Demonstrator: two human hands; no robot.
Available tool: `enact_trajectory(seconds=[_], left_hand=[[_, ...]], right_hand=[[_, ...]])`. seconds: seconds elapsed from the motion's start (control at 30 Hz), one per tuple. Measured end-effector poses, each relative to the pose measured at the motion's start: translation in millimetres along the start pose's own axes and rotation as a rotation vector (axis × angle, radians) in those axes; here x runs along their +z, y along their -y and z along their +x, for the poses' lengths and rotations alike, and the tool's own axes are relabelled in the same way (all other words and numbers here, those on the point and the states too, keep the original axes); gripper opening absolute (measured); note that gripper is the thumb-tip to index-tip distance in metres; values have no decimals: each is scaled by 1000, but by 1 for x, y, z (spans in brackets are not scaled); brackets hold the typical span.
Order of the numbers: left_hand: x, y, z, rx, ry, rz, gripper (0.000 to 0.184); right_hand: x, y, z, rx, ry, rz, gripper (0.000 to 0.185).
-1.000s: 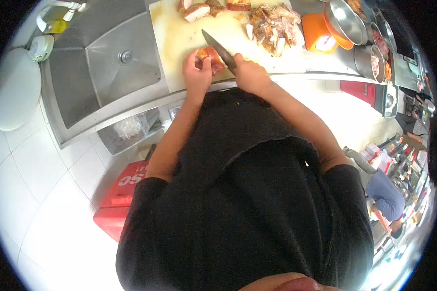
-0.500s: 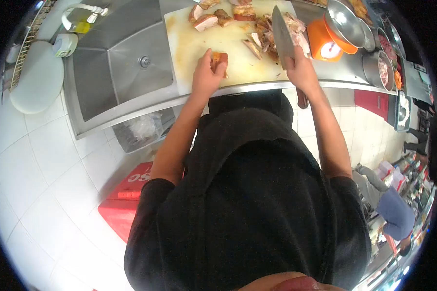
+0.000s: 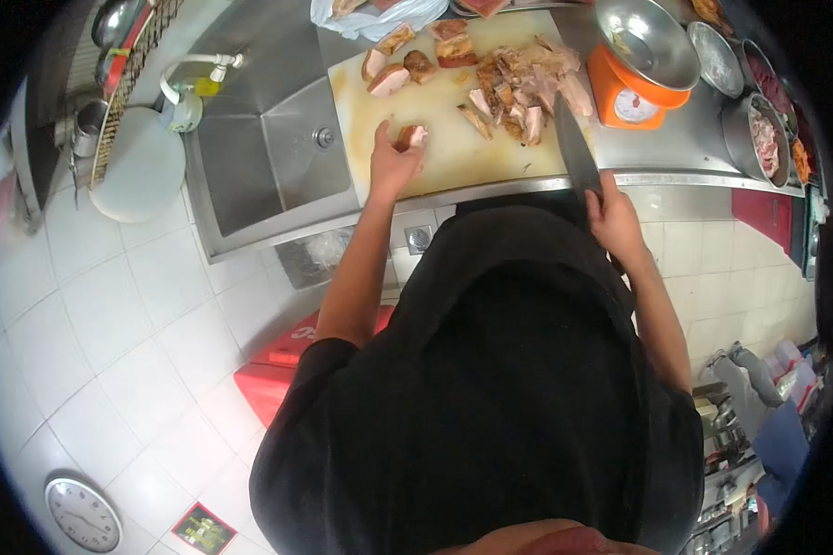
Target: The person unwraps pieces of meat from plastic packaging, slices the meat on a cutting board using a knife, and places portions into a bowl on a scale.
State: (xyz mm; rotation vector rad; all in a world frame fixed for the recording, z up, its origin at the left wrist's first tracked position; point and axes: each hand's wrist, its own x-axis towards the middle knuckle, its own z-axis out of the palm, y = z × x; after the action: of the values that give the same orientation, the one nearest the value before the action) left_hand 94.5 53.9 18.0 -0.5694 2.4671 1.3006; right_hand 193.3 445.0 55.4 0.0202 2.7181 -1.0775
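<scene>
My left hand (image 3: 394, 168) is closed on a small piece of roast meat (image 3: 415, 136) at the near left of the white cutting board (image 3: 361, 120). A pale cut face of the piece shows upward; the rest lies behind my fingers. My right hand (image 3: 615, 220) grips a large kitchen knife (image 3: 576, 148) by its handle. The broad blade points away from me, over the board's right edge. Left of the blade lies a heap of chopped meat (image 3: 518, 88). Several bigger roast chunks (image 3: 453, 46) sit at the back of the board.
A steel sink (image 3: 278, 157) with a tap (image 3: 194, 67) is on the left. To the right stands an orange scale (image 3: 625, 92) with a steel bowl, beside a pot of meat (image 3: 759, 139). A plastic bag (image 3: 379, 17) lies behind the board. Another person (image 3: 777, 453) is at the far right.
My right hand has drawn the knife back towards me and to the right. The piece in my left hand has turned, showing its pale face. The whole view has shifted.
</scene>
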Motion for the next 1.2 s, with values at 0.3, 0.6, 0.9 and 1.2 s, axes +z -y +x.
enact_trajectory(seconds=[0.3,0.6,0.9,1.2], left_hand=[[12,-79,16,37,327,-1062,69],[54,-176,65,256,238,-824,66],[96,-302,139,530,35,-223,77],[149,-410,210,951,-291,294,82]], right_hand=[[-32,-72,-10,-18,11,64,23],[-48,-110,8,-176,-7,-35,26],[-68,-116,7,-90,75,-32,25],[-78,-114,-8,13,87,-7,23]])
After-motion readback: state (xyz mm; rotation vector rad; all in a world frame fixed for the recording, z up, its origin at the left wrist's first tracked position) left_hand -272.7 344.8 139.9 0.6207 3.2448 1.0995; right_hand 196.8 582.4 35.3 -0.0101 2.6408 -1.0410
